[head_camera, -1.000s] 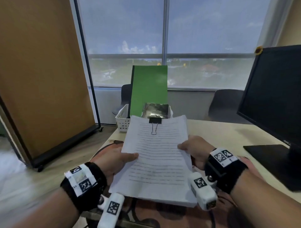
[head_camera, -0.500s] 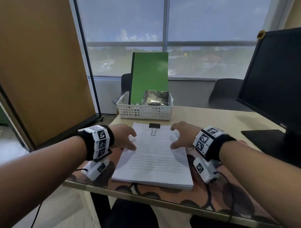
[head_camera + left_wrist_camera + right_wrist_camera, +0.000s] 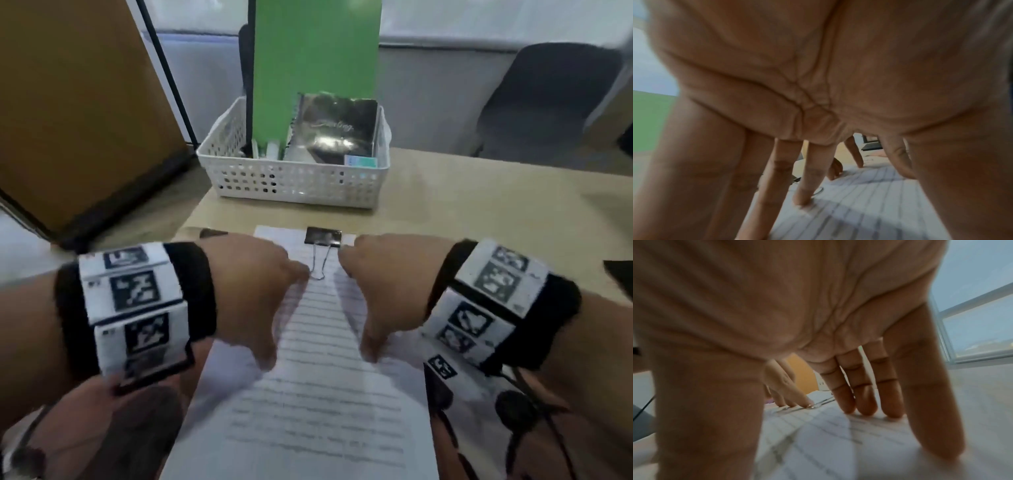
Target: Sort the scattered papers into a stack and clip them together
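Note:
A stack of printed white papers [image 3: 318, 404] lies flat on the desk in front of me, held at its far edge by a black binder clip [image 3: 323, 236] with its wire handle folded down onto the top page. My left hand [image 3: 253, 294] presses on the upper left of the stack with straight fingers [image 3: 807, 183], tips on the page beside the clip handle. My right hand [image 3: 387, 291] presses on the upper right the same way, its fingertips [image 3: 867, 400] on the page [image 3: 838, 443]. Neither hand grips anything.
A white perforated basket [image 3: 294, 181] stands just beyond the stack, holding an upright green folder [image 3: 315, 65] and a dark spiral notebook [image 3: 334, 126]. A dark chair [image 3: 544, 102] is behind the desk at right. A brown partition [image 3: 78, 102] stands at left.
The clipped stack, held up in both hands a second ago, now lies on the desk. Both hands have shifted onto its top near the clip, and my view has tilted down and closer.

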`<state>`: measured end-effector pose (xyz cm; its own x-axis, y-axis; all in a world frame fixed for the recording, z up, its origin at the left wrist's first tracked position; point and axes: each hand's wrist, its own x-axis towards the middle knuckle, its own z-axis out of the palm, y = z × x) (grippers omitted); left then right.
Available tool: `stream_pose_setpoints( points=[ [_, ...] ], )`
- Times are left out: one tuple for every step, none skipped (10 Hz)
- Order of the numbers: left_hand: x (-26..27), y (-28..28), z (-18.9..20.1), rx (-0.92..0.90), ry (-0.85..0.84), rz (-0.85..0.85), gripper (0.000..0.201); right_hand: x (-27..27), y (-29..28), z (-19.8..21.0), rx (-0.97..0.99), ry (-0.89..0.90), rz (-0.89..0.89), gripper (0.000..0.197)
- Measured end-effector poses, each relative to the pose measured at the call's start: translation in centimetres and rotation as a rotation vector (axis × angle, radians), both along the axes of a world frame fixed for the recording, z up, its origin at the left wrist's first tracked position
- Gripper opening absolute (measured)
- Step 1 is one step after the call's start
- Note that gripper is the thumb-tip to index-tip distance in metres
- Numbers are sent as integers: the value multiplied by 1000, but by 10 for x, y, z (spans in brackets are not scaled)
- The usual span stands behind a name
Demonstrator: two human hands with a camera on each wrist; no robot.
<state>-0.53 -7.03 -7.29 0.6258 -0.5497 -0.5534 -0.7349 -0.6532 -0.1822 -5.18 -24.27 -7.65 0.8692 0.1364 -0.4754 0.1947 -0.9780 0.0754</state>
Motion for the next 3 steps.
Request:
stream_pose_setpoints(
  points=[
    [0, -7, 2, 49, -22, -46, 100, 1, -1, 1, 32, 15, -13, 79],
    [12, -6, 7, 0, 37, 6, 97, 5, -1, 5, 96, 62, -43, 66],
    [29, -10, 24, -16, 139, 107, 73, 18, 0, 27, 93, 117, -94, 44]
  ],
)
